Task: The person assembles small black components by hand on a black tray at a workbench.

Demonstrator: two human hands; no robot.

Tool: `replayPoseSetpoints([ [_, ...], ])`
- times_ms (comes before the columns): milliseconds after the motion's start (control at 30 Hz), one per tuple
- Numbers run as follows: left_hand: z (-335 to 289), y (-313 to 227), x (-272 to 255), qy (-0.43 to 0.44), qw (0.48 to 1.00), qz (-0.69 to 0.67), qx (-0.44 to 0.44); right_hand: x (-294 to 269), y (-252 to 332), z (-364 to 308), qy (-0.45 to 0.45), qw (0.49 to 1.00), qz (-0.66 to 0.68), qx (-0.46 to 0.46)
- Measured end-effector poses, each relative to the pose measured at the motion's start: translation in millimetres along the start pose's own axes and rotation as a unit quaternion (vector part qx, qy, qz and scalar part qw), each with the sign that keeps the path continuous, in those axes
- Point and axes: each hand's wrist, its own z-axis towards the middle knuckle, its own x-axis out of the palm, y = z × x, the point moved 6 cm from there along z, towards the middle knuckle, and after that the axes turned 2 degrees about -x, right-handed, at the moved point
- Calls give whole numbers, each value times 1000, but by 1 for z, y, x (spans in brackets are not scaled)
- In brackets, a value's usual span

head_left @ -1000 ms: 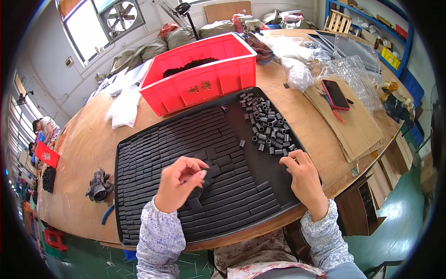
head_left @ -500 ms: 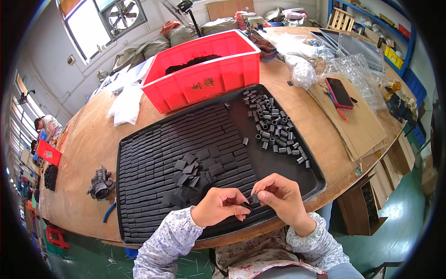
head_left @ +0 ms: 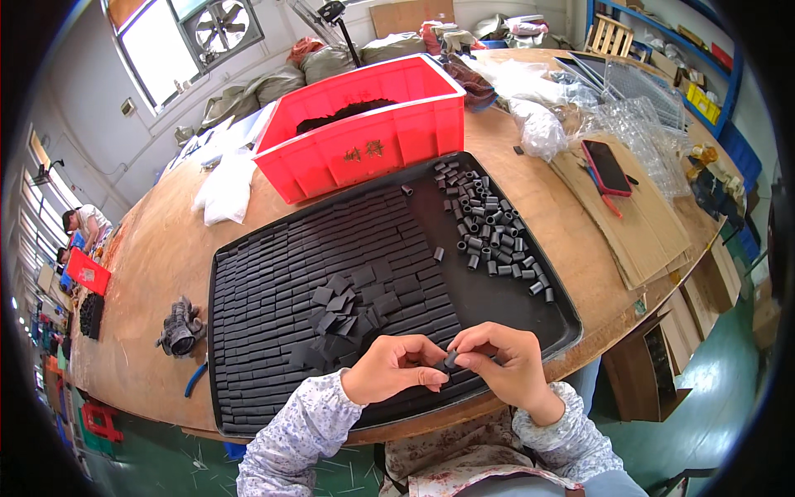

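Note:
Close to the front edge of a black tray [head_left: 571, 323], my two hands meet at the fingertips. My left hand [head_left: 396, 364] is closed in a pinch, and so is my right hand [head_left: 507, 358]. Between them is a small dark tube-like piece [head_left: 450, 359], partly covered by the fingers; whether it is one part or two I cannot tell. Rows of flat black pieces [head_left: 273, 311] cover most of the tray, with a loose heap of thin black squares [head_left: 338, 306] on top. Short dark grey tubes [head_left: 493, 236] lie scattered along the tray's right side.
Behind the tray stands a red bin [head_left: 364, 153] holding dark material. A phone [head_left: 606, 167] rests on cardboard [head_left: 654, 240] at the right. On the left are a dark crumpled bundle [head_left: 180, 327] and a blue-handled tool [head_left: 195, 379]. Clear plastic packaging [head_left: 638, 124] lies farther back.
My right fingers have closed in toward the left ones, and the small dark piece between them shows more plainly. The tray's contents look the same.

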Motion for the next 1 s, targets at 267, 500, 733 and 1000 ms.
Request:
replayPoseSetpoints([
  [267, -2, 1, 3, 13, 1000, -13, -4, 2, -9, -2, -1, 981, 156, 114],
  [500, 1, 1, 2, 8, 1000, -7, 0, -2, 3, 1, -12, 999, 24, 28],
  [733, 0, 0, 5, 20, 999, -41, -7, -5, -1, -2, 3, 998, 50, 36],
  [1000, 0, -1, 5, 24, 999, -24, -6, -1, 22, 2, -2, 987, -134, -90],
])
